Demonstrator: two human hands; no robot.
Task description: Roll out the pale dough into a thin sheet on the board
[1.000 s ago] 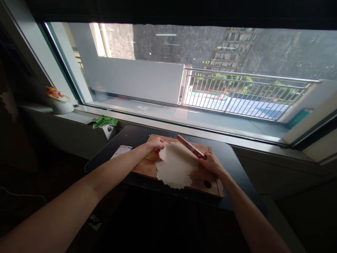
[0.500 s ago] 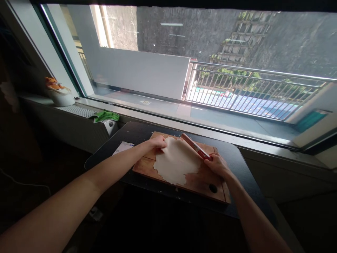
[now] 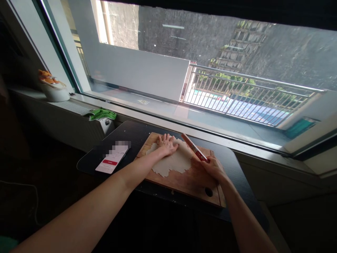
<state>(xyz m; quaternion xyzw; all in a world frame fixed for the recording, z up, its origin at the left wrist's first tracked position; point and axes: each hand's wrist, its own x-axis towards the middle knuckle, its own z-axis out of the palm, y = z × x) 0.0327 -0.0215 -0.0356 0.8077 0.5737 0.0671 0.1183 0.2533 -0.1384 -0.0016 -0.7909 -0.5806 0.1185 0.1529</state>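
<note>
A thin, ragged-edged sheet of dough (image 3: pixel 172 164) lies on a wooden cutting board (image 3: pixel 195 182). On the upper part of the sheet rests my left hand (image 3: pixel 167 144), palm down with its fingers spread. My right hand (image 3: pixel 214 167), at the board's right side, is closed around the near end of a slim red-and-white printed rod (image 3: pixel 194 147). The rod slants away to the upper left, by the dough's right edge. Whether it touches the dough I cannot tell.
The board sits on a dark table (image 3: pixel 123 135) with rounded corners. A phone (image 3: pixel 107 165) with a lit screen lies at the left. Beyond are a windowsill (image 3: pixel 147 117), a green cloth (image 3: pixel 102 114) on a radiator, and a white pot (image 3: pixel 56 92) holding something orange.
My left hand has gone from pinching the dough's upper left edge to lying flat on it. The dough has shifted and its outline differs. My right hand still grips the rod.
</note>
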